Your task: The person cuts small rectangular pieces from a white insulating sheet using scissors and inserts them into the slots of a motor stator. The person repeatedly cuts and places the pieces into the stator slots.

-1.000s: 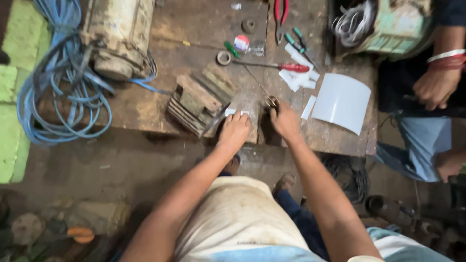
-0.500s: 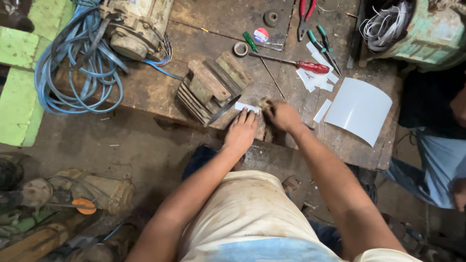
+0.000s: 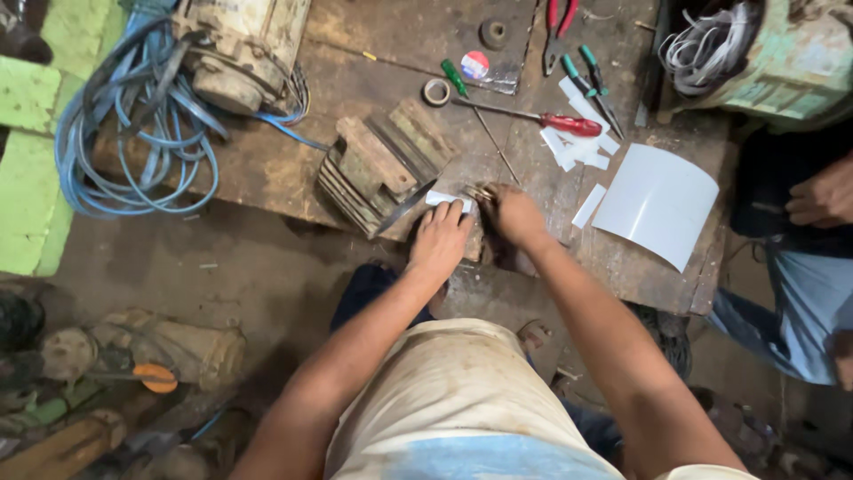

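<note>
White paper strip (image 3: 447,199) lies crosswise at the near edge of the tabletop (image 3: 293,169), pinned under the left hand (image 3: 437,242). The right hand (image 3: 515,216), just beside it, pinches its right end with a small brassy tool (image 3: 481,192).

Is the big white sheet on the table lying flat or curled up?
Curled. The white sheet bows on the table: its top edge arcs and its left side is shaded, so it does not lie flat.

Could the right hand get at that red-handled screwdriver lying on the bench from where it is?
Probably yes. The right hand rests at the bench's near edge, and the red-handled screwdriver lies just beyond it on the wooden bench. Only small white paper strips lie between them, nothing tall.
</note>
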`<control>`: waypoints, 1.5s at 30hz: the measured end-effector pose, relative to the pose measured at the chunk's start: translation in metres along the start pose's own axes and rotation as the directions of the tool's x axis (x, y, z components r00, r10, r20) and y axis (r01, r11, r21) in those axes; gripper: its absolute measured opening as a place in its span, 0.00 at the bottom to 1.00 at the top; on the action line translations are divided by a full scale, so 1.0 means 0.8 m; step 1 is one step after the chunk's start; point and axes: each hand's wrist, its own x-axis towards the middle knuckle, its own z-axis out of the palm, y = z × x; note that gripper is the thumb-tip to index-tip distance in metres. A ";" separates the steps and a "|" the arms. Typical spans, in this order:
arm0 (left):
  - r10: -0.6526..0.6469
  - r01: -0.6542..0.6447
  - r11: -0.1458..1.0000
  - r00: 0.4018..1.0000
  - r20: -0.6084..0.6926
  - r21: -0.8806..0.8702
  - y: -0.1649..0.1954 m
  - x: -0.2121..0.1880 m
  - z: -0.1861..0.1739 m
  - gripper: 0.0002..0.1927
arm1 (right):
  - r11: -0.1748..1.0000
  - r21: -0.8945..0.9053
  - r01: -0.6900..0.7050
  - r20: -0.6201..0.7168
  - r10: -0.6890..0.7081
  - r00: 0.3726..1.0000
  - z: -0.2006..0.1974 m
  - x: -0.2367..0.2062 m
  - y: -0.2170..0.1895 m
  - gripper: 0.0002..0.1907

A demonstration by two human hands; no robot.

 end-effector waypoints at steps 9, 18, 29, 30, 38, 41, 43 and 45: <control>0.154 -0.238 0.861 0.964 -0.216 -0.449 0.003 -0.025 -0.075 0.12 | 0.304 0.772 -0.559 0.432 0.395 0.811 -0.008 -0.057 -0.019 0.19; -0.258 -0.078 0.563 0.929 -0.265 -0.823 0.037 -0.026 -0.164 0.16 | 0.425 0.897 -0.117 -0.049 0.361 0.931 -0.024 -0.101 -0.051 0.06; 0.244 -0.205 0.955 0.954 -0.174 0.212 0.010 0.047 -0.069 0.07 | 0.527 0.771 -0.358 -0.011 0.574 0.819 -0.002 -0.076 -0.051 0.16; 0.279 -0.230 0.902 0.956 -0.088 0.365 0.008 0.051 -0.057 0.08 | 0.711 0.626 -0.321 -0.131 0.501 0.855 0.000 -0.069 -0.047 0.16; 0.109 -0.081 0.984 0.979 -0.174 0.159 -0.002 -0.023 -0.009 0.20 | 0.992 0.003 -0.125 -0.091 0.125 0.988 0.011 -0.042 -0.036 0.17; 0.069 -0.048 0.989 0.986 -0.150 0.138 -0.002 -0.037 -0.004 0.26 | 0.996 0.065 -0.059 -0.058 0.063 0.996 0.010 -0.032 -0.035 0.15; 0.055 -0.035 0.989 0.988 -0.143 0.141 -0.003 -0.039 0.000 0.27 | 0.995 0.080 -0.061 0.020 0.060 0.998 0.005 -0.022 -0.033 0.14; 0.052 -0.025 0.987 0.984 -0.169 0.159 -0.003 -0.039 0.004 0.27 | 0.997 0.059 -0.057 0.101 0.051 0.994 -0.001 -0.018 -0.030 0.14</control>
